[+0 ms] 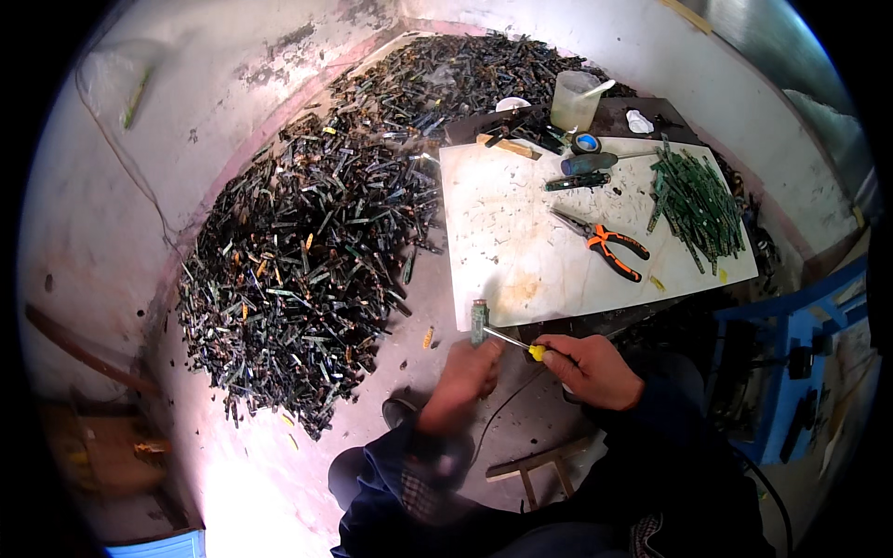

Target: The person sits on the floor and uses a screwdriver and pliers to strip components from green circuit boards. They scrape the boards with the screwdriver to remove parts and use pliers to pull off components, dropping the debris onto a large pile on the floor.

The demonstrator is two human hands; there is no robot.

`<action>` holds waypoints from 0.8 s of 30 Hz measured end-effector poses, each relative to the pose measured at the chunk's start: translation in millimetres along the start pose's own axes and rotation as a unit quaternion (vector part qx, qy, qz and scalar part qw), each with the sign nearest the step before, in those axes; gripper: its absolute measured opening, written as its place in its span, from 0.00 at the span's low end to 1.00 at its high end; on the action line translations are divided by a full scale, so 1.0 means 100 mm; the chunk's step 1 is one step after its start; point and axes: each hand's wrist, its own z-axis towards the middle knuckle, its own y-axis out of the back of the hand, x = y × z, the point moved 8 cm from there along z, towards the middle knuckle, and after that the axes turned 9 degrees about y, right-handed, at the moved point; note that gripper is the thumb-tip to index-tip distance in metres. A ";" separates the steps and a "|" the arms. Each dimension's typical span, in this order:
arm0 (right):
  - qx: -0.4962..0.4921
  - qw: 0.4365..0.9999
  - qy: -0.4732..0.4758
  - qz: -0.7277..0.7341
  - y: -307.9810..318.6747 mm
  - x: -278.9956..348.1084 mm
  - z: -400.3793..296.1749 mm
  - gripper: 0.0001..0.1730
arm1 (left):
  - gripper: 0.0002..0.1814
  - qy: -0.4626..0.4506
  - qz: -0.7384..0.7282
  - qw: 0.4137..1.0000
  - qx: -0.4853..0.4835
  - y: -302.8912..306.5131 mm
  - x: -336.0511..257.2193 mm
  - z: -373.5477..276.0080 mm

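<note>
My left hand (466, 375) grips a small dark green module (479, 322), upright, with a copper-coloured end on top. In my right hand (593, 370) is a screwdriver (513, 338) with a yellow handle. Its metal shaft points left, and the tip meets the module's side just above my left fingers. Both hands are over the near left corner of a white board (488, 209). Long-nose pliers (605, 244) with orange and black handles lie on the board. Beyond them are a dark module (577, 183) and a larger screwdriver (591, 164).
Green circuit strips (698, 209) are piled at the board's right. A plastic jug (575, 101), a tape roll (586, 144) and a wooden stick (509, 147) are at the back. A large heap of dark modules (314, 265) covers the floor leftward. A blue crate (788, 349) stands right.
</note>
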 end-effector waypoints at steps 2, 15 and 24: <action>0.009 0.938 -0.209 0.275 -0.04 -0.23 -0.11 0.13 | 0.14 0.005 -0.020 1.000 -0.012 0.00 0.01 0.01; 0.043 0.867 -0.278 0.410 -0.05 -0.19 -0.12 0.13 | 0.18 -0.012 -0.064 0.998 0.022 -0.03 -0.02 -0.01; 0.027 0.868 -0.280 0.410 -0.12 -0.20 -0.08 0.12 | 0.18 -0.023 -0.006 1.000 -0.021 0.00 -0.03 -0.02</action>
